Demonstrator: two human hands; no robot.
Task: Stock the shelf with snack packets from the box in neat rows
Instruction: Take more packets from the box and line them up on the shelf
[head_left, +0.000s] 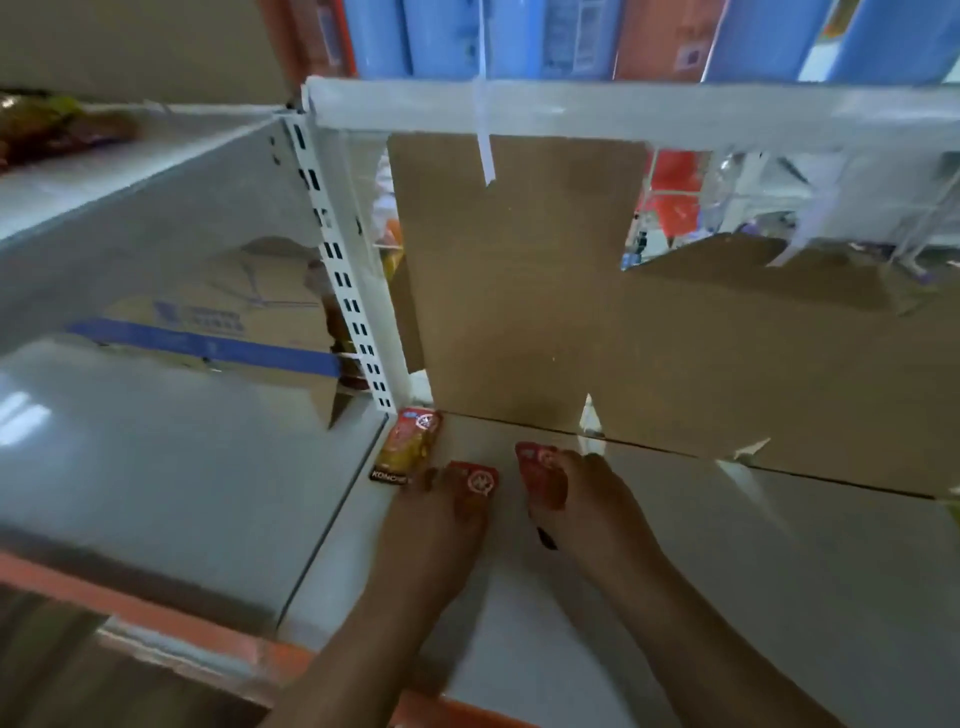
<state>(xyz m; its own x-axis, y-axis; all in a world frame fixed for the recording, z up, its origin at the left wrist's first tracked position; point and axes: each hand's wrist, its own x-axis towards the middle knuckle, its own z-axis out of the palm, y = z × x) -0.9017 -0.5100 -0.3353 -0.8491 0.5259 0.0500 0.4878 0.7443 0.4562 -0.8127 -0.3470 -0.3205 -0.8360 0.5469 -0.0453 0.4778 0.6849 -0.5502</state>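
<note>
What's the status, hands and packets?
Left hand holds middle packet, right hand holds right packet, both low on shelf. Corner packet lies by the upright. Nothing blocking.
</note>
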